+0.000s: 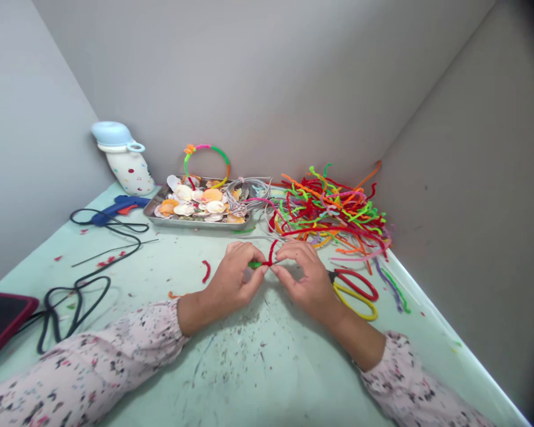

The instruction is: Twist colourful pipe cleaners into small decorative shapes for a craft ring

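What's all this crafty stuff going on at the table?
A person pinches red and green fuzzy wire between the fingertips of the left hand and right hand, with a red piece sticking up between them. Scissors lie beside the right hand. Farther back are a tray of shells, a colorful hoop and a tangled pile of fuzzy wires.

No readable text, label, brand, number or sign shows on anything in view.
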`<state>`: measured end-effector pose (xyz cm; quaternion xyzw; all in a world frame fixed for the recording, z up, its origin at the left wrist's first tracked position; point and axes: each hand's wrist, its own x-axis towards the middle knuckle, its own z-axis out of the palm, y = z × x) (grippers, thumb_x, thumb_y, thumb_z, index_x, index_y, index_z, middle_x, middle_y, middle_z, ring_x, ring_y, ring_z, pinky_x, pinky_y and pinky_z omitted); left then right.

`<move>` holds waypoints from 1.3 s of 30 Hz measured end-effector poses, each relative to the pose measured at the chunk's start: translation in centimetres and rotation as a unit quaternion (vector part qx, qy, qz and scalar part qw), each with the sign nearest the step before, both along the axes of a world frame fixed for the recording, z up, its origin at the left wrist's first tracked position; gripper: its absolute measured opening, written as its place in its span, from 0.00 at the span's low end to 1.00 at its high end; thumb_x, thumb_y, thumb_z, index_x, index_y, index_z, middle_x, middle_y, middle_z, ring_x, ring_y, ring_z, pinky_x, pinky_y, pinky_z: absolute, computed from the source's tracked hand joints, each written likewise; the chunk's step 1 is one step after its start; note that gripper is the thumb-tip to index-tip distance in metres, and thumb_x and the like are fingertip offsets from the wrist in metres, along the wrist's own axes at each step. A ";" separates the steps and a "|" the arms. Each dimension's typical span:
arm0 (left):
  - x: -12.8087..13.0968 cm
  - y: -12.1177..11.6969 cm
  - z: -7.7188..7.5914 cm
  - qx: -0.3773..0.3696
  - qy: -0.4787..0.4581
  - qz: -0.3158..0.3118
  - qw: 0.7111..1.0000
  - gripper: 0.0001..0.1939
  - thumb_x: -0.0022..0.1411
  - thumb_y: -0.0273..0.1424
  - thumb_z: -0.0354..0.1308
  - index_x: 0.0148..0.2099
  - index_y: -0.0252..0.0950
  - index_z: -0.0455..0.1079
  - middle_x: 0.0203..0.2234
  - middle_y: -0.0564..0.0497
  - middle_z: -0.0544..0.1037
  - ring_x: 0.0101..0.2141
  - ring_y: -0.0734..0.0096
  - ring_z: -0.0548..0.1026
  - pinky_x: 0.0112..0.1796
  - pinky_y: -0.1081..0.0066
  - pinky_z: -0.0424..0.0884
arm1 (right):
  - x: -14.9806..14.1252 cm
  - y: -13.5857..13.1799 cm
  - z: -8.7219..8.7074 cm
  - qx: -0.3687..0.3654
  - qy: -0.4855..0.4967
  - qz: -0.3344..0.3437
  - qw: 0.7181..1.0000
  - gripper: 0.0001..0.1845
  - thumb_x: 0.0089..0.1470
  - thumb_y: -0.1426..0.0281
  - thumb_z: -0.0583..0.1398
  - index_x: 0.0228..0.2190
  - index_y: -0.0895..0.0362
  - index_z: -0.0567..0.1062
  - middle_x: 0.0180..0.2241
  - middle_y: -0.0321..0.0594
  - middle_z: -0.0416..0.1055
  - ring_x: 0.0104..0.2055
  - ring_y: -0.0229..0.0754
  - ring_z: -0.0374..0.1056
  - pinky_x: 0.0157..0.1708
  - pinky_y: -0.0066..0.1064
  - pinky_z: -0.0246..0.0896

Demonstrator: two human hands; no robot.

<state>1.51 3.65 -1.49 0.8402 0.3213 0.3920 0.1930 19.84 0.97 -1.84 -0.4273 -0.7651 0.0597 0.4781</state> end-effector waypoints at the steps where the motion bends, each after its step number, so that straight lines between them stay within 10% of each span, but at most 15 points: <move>1: 0.0 0.0 0.0 -0.001 0.000 0.000 1.000 0.01 0.61 0.27 0.51 0.36 0.36 0.63 0.30 0.51 0.70 0.34 0.68 0.67 0.40 0.66 0.61 | 0.0 0.0 0.0 0.009 -0.008 0.000 1.000 0.07 0.53 0.72 0.61 0.36 0.52 0.71 0.36 0.40 0.72 0.44 0.46 0.66 0.48 0.43 0.60; 39: -0.1 -0.2 0.1 0.020 0.036 -0.024 0.999 0.04 0.64 0.28 0.48 0.38 0.36 0.64 0.30 0.49 0.70 0.35 0.65 0.66 0.41 0.62 0.61 | 0.3 0.2 0.3 -0.049 -0.076 0.043 0.995 0.02 0.57 0.70 0.57 0.35 0.54 0.69 0.35 0.41 0.69 0.43 0.46 0.63 0.49 0.44 0.55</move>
